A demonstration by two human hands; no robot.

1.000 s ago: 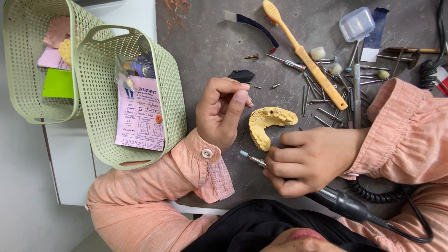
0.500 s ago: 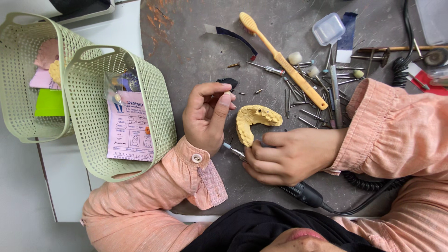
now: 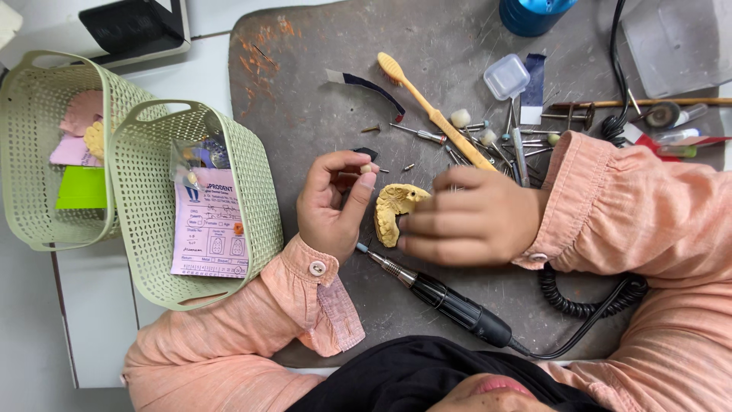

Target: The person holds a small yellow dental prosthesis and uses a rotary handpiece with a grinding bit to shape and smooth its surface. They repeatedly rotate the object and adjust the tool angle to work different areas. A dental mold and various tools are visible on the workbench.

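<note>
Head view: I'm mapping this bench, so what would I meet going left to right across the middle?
Pale green plastic basket → second green basket holding a pink paper slip → left hand → yellow dental cast → right hand → peach sleeve.
</note>
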